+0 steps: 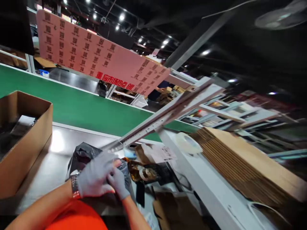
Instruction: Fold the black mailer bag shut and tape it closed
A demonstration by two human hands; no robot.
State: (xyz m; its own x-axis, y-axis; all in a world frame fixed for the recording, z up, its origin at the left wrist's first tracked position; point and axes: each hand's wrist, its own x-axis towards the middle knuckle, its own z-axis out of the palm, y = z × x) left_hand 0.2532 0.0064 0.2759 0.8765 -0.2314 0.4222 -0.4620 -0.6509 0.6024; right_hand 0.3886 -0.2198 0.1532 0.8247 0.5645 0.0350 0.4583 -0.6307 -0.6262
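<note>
Both my hands wear grey gloves and meet over a black plastic bag (82,155) lying on the steel worktable (48,166). My left hand (94,177) rests curled over the bag's near edge, a bracelet at its wrist. My right hand (118,182) sits just under it, fingers pinching the bag's grey folded flap. Whether anything is inside the bag is hidden.
An open cardboard box (26,140) stands at the left. A green conveyor belt (79,108) runs behind the table. To the right lie a stack of flat cartons (244,166), a tape roll (188,143) and a printed label (163,153). A pink sign (96,57) hangs overhead.
</note>
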